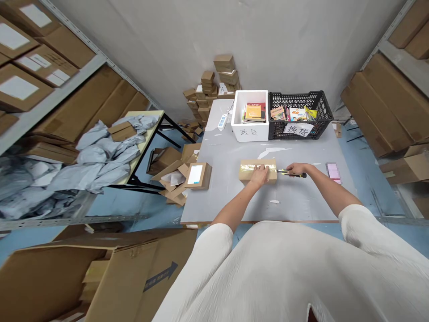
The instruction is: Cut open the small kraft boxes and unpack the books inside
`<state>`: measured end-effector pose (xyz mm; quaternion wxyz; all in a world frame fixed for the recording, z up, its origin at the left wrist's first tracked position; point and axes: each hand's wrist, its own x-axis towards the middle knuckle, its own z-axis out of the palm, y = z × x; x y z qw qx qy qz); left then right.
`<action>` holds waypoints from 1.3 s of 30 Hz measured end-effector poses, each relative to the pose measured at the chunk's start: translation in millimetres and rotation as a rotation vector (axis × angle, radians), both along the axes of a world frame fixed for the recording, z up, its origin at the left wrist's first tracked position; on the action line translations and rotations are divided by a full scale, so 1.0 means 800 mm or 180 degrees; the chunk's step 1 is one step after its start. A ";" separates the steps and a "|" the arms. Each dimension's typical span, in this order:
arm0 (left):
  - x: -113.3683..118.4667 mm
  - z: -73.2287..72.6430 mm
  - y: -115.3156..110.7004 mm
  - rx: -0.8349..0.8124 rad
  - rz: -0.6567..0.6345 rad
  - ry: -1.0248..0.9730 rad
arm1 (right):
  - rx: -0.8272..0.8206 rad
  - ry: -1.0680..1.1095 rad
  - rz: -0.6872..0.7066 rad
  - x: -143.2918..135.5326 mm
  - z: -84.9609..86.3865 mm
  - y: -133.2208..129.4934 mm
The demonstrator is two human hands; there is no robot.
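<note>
A small taped cardboard box (pixel 246 172) lies on the grey table (pixel 228 201) in front of me. My left hand (pixel 260 175) presses on its top, fingers laid over the shiny tape. To the right, my right hand (pixel 296 169) is closed around a box cutter (pixel 303 175) with a black and yellow handle. The cutter's blade end points left and meets the right end of the box; I cannot tell how deep it sits.
A white foam bin (pixel 250 133) and a black crate (pixel 326 117) with books stand at the table's back. A labelled carton (pixel 205 176) sits at the left edge, pink cards (pixel 333 173) at the right. Grey parcels (pixel 97 154) pile on a side table; a large open carton (pixel 134 277) stands lower left.
</note>
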<state>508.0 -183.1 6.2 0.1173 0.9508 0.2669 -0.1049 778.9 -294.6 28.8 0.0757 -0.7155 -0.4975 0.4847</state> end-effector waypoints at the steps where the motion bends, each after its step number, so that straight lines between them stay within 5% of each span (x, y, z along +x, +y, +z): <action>1: 0.000 0.002 0.001 -0.0031 0.0008 0.0008 | 0.0077 0.0136 -0.0134 0.000 -0.003 -0.007; 11: -0.002 0.021 0.005 -0.0281 0.0410 -0.0388 | 0.0244 0.0922 -0.1290 -0.007 -0.009 -0.041; 15: 0.009 0.026 0.013 -0.0164 0.0660 -0.0455 | 0.0566 0.0630 -0.1073 -0.013 -0.004 -0.056; 25: 0.028 0.007 0.026 -0.0065 0.0407 -0.0345 | 0.1191 -0.1134 0.0049 -0.047 0.003 -0.073; 32: 0.037 0.010 0.039 -0.0160 0.0489 -0.0124 | 0.1148 -0.1575 0.0195 -0.061 0.002 -0.064; 39: 0.018 -0.007 0.020 0.0061 0.0272 -0.0448 | 0.1094 -0.1548 0.0041 -0.069 -0.006 -0.068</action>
